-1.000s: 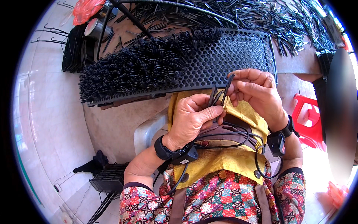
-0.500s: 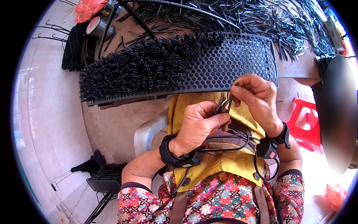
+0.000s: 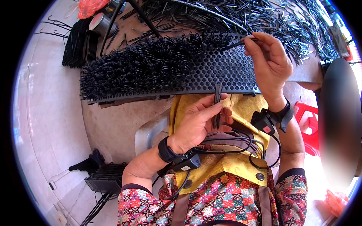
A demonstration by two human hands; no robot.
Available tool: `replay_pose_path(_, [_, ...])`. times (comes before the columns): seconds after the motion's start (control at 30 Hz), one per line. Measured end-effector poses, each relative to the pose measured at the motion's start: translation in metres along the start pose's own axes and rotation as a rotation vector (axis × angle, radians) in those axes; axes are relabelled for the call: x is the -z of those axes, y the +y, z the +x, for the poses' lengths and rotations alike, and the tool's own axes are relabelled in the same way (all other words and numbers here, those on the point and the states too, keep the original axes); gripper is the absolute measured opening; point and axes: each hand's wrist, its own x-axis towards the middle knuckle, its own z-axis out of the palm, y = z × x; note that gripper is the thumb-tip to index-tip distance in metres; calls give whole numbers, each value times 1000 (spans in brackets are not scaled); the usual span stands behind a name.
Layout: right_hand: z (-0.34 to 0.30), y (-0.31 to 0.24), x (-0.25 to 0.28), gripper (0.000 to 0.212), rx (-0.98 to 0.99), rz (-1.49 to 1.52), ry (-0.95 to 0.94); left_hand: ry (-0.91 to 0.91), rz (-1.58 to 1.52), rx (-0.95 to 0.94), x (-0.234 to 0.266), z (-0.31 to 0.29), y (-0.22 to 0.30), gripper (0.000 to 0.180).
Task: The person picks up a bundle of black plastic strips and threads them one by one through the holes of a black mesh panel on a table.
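Observation:
Across the table in front of me lies a long curved black panel full of round holes. Dense black bristly tufts fill its left and middle part; bare holes show at the right. Pinched in my right hand is a thin black strip, whose far end points left to the edge of the tufts over the panel's upper part. My left hand is closed around a small bundle of black strips, held upright just at the panel's near edge. Whether the strip's tip enters a hole, I cannot tell.
Loose black strips are heaped behind the panel. Dark metal bars and a metal tin stand at the back left. A red plastic stool and another person are on the right. Cables cross my yellow apron.
My right hand has moved up and away from my left, carrying a strip over the panel. My left hand's bundle has turned more upright, and the hand has shifted slightly left.

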Motion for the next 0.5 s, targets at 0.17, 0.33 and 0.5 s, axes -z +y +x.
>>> replay_pose_path(0.17, [3,-1,-10,15,240,-271,-95,13,-40,-5,11,1,-2,21])
replay_pose_path(0.33, [17,5,-15,14,562,-412,-338,36,-31,-75,13,3,-2,18])
replay_pose_path(0.5, [5,-5,-15,23,505,-655,-576,53,-42,-104,13,2,-3,16])
